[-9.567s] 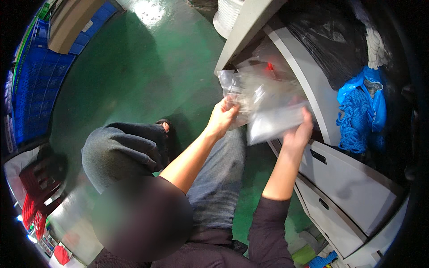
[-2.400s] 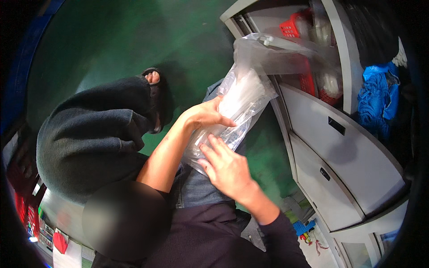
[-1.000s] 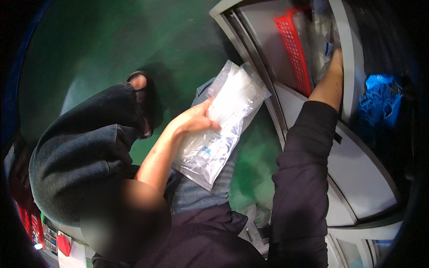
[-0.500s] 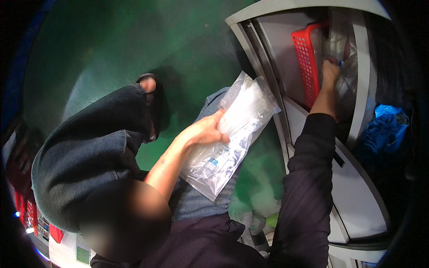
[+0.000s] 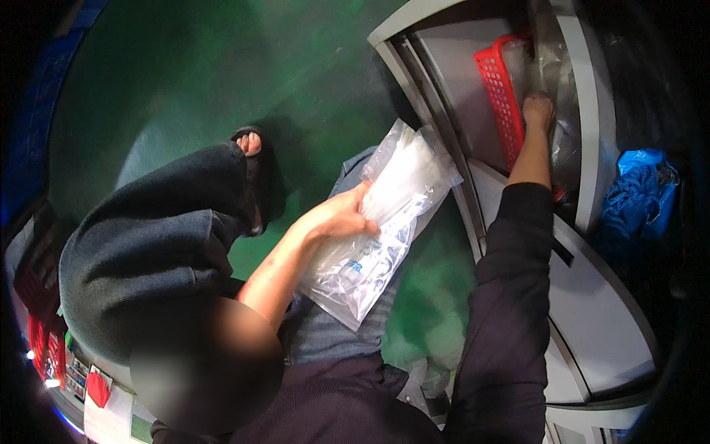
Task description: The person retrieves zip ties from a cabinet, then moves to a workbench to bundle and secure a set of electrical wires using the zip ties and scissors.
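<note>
A clear plastic bag (image 5: 360, 255) packed with thin white strips, which look like cable ties, lies across my left hand (image 5: 344, 214). My thumb and fingers grip that bag by its near side, above my jeans. Out to the right, my right hand (image 5: 538, 111) reaches into an open grey cabinet (image 5: 451, 55). It is at the red perforated basket (image 5: 501, 92), beside clear plastic packaging (image 5: 563, 122) that stands in it. The fingers of that hand are curled in, and what they hold is hidden.
Blue cord-like material in blue plastic (image 5: 637, 192) sits right of the cabinet's upright edge. A grey cabinet panel (image 5: 603, 318) lies below my right forearm. Green floor (image 5: 170, 74) spreads ahead, with a sandalled foot (image 5: 250, 144) on it. Red containers (image 5: 44, 348) appear at the far left.
My right hand has shifted slightly left and up within the basket, and the clear packaging beside it has moved. The left hand keeps its hold on the bag, nearly still.
</note>
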